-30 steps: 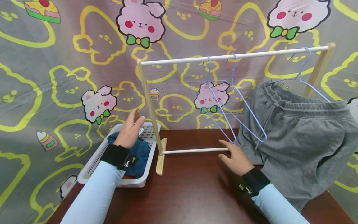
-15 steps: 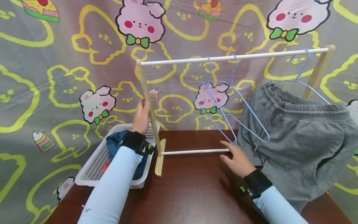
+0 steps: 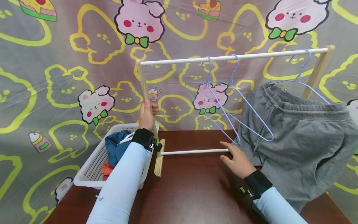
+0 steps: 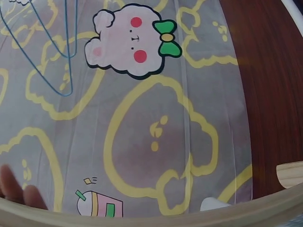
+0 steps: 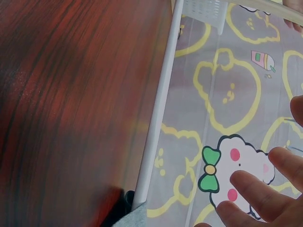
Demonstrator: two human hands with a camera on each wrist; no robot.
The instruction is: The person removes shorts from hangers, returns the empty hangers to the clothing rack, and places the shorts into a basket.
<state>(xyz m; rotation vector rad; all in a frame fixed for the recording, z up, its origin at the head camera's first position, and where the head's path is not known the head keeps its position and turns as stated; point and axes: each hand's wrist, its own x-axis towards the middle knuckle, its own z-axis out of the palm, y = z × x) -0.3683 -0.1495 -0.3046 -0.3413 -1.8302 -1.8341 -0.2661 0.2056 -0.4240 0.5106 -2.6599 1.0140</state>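
My left hand (image 3: 146,115) grips the left wooden post (image 3: 143,81) of a small clothes rack, its fingers reaching round to the far side. In the left wrist view that post (image 4: 156,221) crosses the bottom, with fingertips (image 4: 32,195) past it. My right hand (image 3: 238,160) holds nothing; its fingers (image 5: 258,189) are spread in the right wrist view. It hovers near the low white bar (image 3: 195,151), just below two bare blue hangers, one with its hook (image 3: 238,62) on the top rail (image 3: 179,61). Grey drawstring pants (image 3: 302,137) hang from another blue hanger (image 3: 300,73) on the right.
Behind the left post stands a white plastic basket (image 3: 84,184) with dark blue clothing (image 3: 114,147) and an orange piece (image 3: 106,169) inside. The rack's wooden foot (image 3: 158,165) rests on the brown table (image 3: 190,196). A patterned curtain (image 3: 173,31) closes off the back.
My left hand has moved right from over the basket to the post and closed round it. The bare hangers have shifted slightly. My right hand has stayed nearly still.
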